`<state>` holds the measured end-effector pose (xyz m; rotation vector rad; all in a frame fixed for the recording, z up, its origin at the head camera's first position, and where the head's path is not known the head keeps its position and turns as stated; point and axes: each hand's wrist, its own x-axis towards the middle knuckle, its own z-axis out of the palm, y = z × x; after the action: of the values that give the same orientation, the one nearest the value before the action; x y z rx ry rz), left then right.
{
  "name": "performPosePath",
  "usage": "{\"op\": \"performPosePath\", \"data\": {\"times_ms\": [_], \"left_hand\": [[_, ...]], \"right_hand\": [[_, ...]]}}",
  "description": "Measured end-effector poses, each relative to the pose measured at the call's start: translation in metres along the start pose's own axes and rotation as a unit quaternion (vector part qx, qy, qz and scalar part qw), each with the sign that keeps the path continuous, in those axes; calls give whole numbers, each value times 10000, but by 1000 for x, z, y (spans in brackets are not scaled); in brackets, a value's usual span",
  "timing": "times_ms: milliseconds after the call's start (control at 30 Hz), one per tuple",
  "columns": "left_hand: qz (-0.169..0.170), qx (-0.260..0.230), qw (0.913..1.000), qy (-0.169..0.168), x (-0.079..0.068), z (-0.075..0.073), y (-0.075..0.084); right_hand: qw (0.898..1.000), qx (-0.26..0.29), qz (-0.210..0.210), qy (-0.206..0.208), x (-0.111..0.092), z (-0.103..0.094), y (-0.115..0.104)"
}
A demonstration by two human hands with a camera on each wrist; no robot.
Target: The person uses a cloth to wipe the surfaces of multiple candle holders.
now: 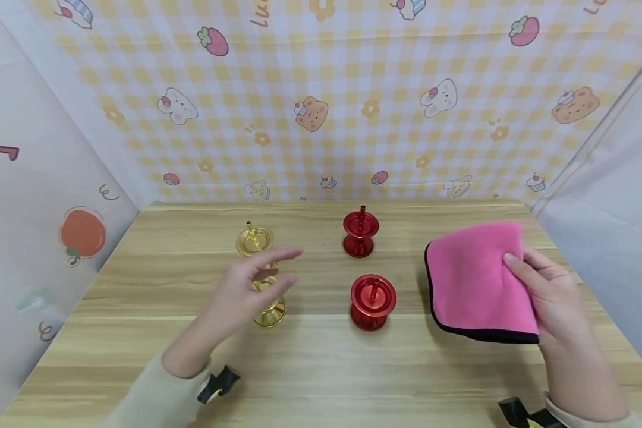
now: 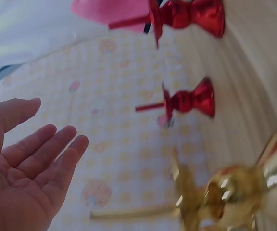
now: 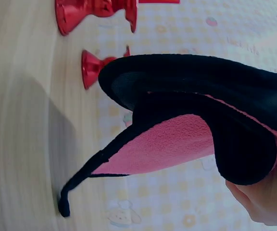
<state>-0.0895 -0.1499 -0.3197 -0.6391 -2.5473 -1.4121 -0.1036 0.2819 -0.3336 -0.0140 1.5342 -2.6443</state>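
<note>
A folded pink cloth (image 1: 476, 279) with black edging hangs above the right of the table, its right side pinched by my right hand (image 1: 553, 297). In the right wrist view the cloth (image 3: 172, 144) shows its folded layers and black border, hiding most of the fingers. My left hand (image 1: 246, 285) hovers over the gold candle holders, fingers spread and nothing in them. Behind it stands one gold candle holder (image 1: 254, 241); a nearer gold candle holder (image 1: 270, 314) is partly covered by the hand. In the left wrist view the palm (image 2: 28, 192) faces up beside the gold holder (image 2: 234, 190).
Two red candle holders stand upright mid-table, one far back (image 1: 359, 245) and one nearer (image 1: 371, 309). The wooden table (image 1: 321, 380) meets a yellow checked cloth backdrop (image 1: 353, 137) at the back. White sheets hang on both sides.
</note>
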Motion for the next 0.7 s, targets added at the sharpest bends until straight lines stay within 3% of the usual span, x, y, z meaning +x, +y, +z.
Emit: {"op": "performPosePath", "data": {"times_ms": [267, 533, 700], "left_hand": [[-503, -25, 9947, -895, 1, 44, -3], [-1347, -613, 9772, -1523, 2, 75, -13], [-1372, -491, 9725, -1817, 3, 87, -24]], "right_hand": [[9947, -1023, -116, 71, 2, 19, 13], [9868, -1610, -112, -153, 7, 36, 23], [9800, -1956, -50, -368, 11, 49, 28]]}}
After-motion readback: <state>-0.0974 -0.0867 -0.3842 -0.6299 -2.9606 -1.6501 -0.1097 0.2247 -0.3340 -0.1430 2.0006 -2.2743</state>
